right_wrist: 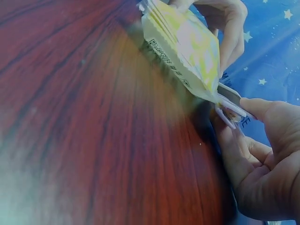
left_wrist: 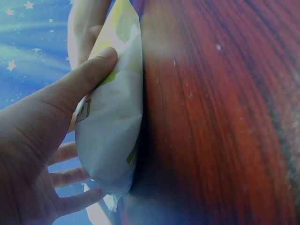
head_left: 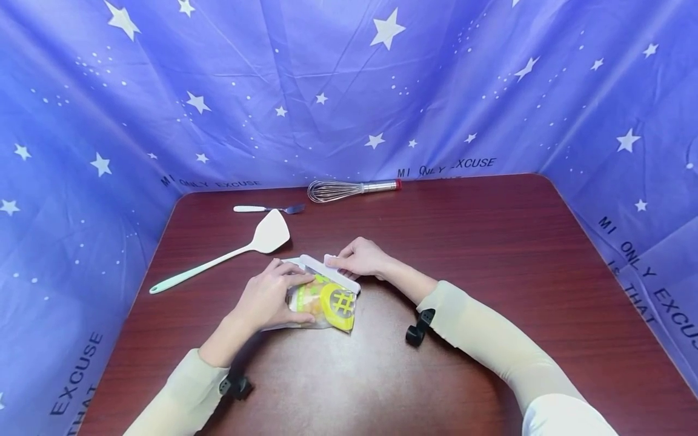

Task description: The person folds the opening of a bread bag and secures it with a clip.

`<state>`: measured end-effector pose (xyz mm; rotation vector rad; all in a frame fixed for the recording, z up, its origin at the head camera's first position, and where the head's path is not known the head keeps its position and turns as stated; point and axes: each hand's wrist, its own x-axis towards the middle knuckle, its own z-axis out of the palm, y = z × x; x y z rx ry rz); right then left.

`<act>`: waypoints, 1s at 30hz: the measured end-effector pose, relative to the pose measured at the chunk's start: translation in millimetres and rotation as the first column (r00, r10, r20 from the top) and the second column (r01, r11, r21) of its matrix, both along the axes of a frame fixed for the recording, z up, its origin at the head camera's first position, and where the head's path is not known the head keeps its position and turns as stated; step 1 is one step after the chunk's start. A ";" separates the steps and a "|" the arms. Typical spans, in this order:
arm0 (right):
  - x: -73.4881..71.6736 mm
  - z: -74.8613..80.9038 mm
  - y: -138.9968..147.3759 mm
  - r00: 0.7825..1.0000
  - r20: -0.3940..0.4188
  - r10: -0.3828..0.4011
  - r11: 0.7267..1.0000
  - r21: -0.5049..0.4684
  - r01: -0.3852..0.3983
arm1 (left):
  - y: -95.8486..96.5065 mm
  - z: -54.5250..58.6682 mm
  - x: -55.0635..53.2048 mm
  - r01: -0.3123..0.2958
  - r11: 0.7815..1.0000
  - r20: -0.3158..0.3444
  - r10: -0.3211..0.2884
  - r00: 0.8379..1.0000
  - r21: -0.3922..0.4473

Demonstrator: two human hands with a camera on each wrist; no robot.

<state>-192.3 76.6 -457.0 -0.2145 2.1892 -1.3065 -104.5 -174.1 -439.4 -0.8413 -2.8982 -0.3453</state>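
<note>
A yellow and white snack bag (head_left: 338, 306) lies on the table in front of me. Along its far edge runs a white bag clip (head_left: 329, 275), which also shows edge-on in the right wrist view. My left hand (head_left: 269, 293) grips the bag from the left, with the thumb (left_wrist: 101, 63) on its near part and the other fingers around its far side. At the clip's handle end, my right hand (head_left: 362, 260) pinches it between thumb (right_wrist: 262, 108) and fingers. The right fingertips are partly hidden behind the clip.
Left of the bag lies a white spatula (head_left: 271, 231) with a pale green handle. Behind it is a fork (head_left: 251, 209) with a white handle. A wire whisk (head_left: 354, 189) rests by the table's back edge, near the starry blue curtain (head_left: 338, 72).
</note>
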 end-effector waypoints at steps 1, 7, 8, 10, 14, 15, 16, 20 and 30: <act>0.0 0.6 0.7 1.000 -0.012 0.001 1.000 0.000 -0.001 | 0.2 -0.2 -0.3 0.001 1.000 -0.002 -0.001 1.000 -0.001; -3.0 -1.0 4.3 0.999 -0.050 0.000 1.000 -0.022 -0.001 | 0.9 -0.9 -2.4 0.006 1.000 -0.010 -0.006 1.000 -0.003; -3.4 -1.5 4.7 0.999 -0.053 0.001 1.000 -0.021 -0.002 | 1.1 -0.7 -2.7 0.008 1.000 -0.010 -0.008 1.000 -0.003; -3.9 -2.0 5.4 0.998 -0.057 0.005 1.000 -0.023 -0.007 | 1.3 -0.6 -3.2 0.009 1.000 -0.010 -0.009 1.000 -0.006; -3.9 -3.0 6.4 0.998 -0.068 0.016 1.000 -0.022 -0.017 | 1.7 -0.9 -3.9 0.009 1.000 -0.006 -0.009 1.000 -0.001; -3.9 -3.0 6.8 0.997 -0.073 0.017 1.000 -0.020 -0.018 | 1.7 -1.1 -4.1 0.009 1.000 -0.004 -0.009 1.000 0.000; -3.8 -3.2 7.4 0.996 -0.088 0.020 1.000 -0.010 -0.021 | 1.8 -1.1 -4.5 0.011 1.000 -0.003 -0.011 1.000 0.004; -3.1 -1.8 9.9 0.973 -0.226 0.043 0.998 0.051 -0.033 | 1.9 -1.3 -5.8 0.014 1.000 -0.001 -0.014 1.000 0.008; 1.0 7.8 21.5 0.902 -0.427 0.071 0.991 0.130 -0.017 | -0.5 -0.5 -7.8 0.009 1.000 0.017 -0.010 1.000 0.022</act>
